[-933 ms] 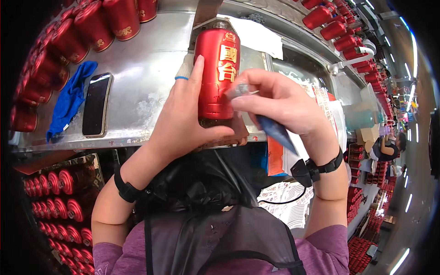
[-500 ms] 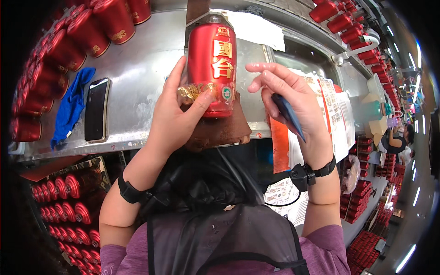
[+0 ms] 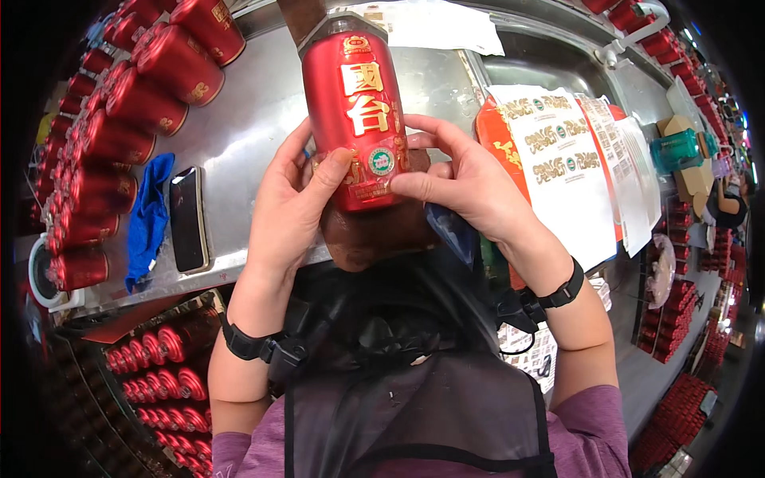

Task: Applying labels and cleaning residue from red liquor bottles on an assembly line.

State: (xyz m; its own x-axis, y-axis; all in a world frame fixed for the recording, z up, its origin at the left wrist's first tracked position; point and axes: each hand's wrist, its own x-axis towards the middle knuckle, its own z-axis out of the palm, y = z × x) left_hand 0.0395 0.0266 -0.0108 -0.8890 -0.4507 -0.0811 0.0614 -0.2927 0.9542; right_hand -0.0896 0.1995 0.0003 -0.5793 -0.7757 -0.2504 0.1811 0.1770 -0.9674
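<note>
A shiny red bottle (image 3: 351,88) with raised gold characters lies tilted on a brown padded rest (image 3: 374,239), its neck pointing away from me. My left hand (image 3: 299,191) grips the left side of its lower part, thumb across the front beside a small round green-and-white mark (image 3: 381,162). My right hand (image 3: 470,187) closes on the right side, its thumb pressed near the base. Below that palm hangs a blue flat tool (image 3: 453,231), apparently tucked under the other fingers; its exact kind is hidden. Clear film seems to cover the bottle's lower front.
Rows of red bottles (image 3: 151,103) line the left, beside a blue cloth (image 3: 150,215) and a phone (image 3: 187,219). Printed decal sheets (image 3: 558,175) lie on the right over an orange-red sheet. More bottles fill racks below. Another person (image 3: 727,203) sits far right.
My right hand has come in from the right and now grips the bottle's lower right side. The left hand stays on the bottle; the green mark has shifted toward the middle of the front.
</note>
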